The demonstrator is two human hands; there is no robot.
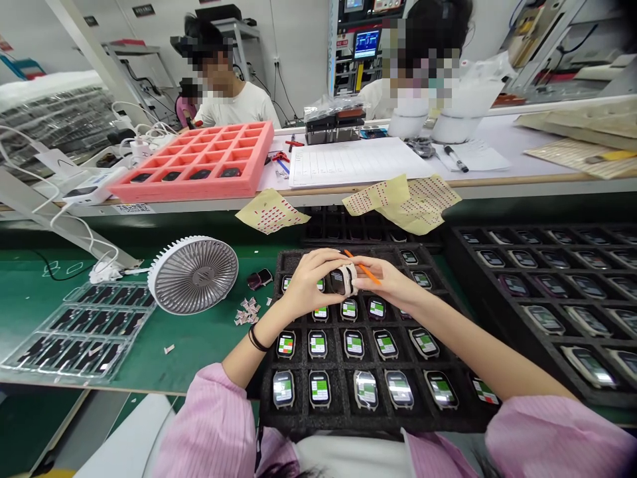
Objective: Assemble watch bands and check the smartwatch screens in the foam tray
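Black foam tray [378, 421] sits directly in front of the person, with both hands over it. Left hand [311, 282] is curled closed on one side of a pale-banded watch [341, 281]. Right hand [383, 279] is curled on the other side of the same watch and also holds an orange stick [365, 267], which crosses above the watch. The held watch is over the upper rows of the black foam tray; contact with the tray cannot be confirmed. Two black wristbands [257, 340] circle the left wrist.

Count: about 18 lit watches [317, 344] lie in the black foam tray. Right of it, one larger dark tray [472, 265] holds many more watches [545, 319], too many to count exactly. Left of it are one white fan [193, 274] and one clear plastic tray [79, 328] of dark items. Beyond it lie three yellow sticker sheets [271, 211]. Further back, one pink foam tray [192, 162] holds 4 dark watches [200, 174]. Two co-workers sit further back still, one behind the pink foam tray [236, 106] and one to its right [393, 99].
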